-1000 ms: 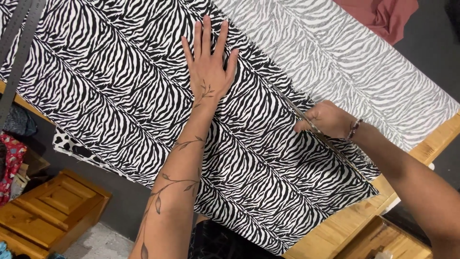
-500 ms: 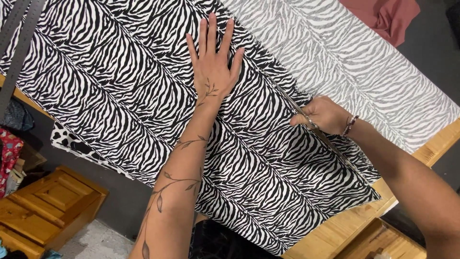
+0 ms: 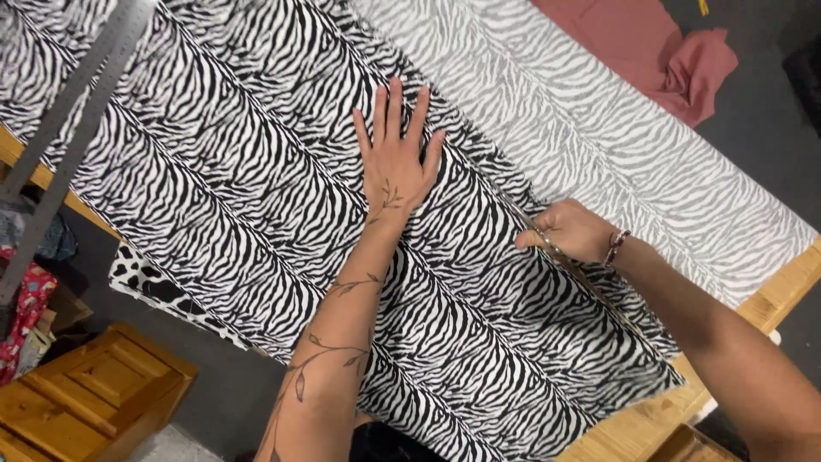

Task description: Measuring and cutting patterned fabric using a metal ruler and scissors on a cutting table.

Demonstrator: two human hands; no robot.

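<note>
At the far left a grey metal ruler [image 3: 77, 128] lies slantwise over the edge of the black-and-white zebra-striped fabric [image 3: 256, 171]. Below it, on the floor, stands a small pine-wood cabinet [image 3: 94, 385]. The fabric is spread flat over nearly the whole wooden desk [image 3: 650, 423] and hangs a little over the near edge.

The left hand [image 3: 395, 167] lies open on the fabric near its middle, palm down and fingers spread. It grips nothing and only presses the cloth flat.

To its right, the right hand [image 3: 571, 231] is closed around the handles of what look like metal scissors [image 3: 547, 244]. Only a glint of them shows, so the blades cannot be made out. This hand sits on a long straight line running diagonally across the cloth. The work looks like a cut partway along that line, with the stretch near the desk edge seemingly already parted.

Carrying the cut on would call for a straight blade path, with the cloth pinned taut ahead of the scissors.

Beyond the line lies a paler, greyish zebra-striped cloth [image 3: 650, 162], possibly the reverse side. A crumpled dusty-pink cloth [image 3: 667, 51] lies at the top right.
</note>
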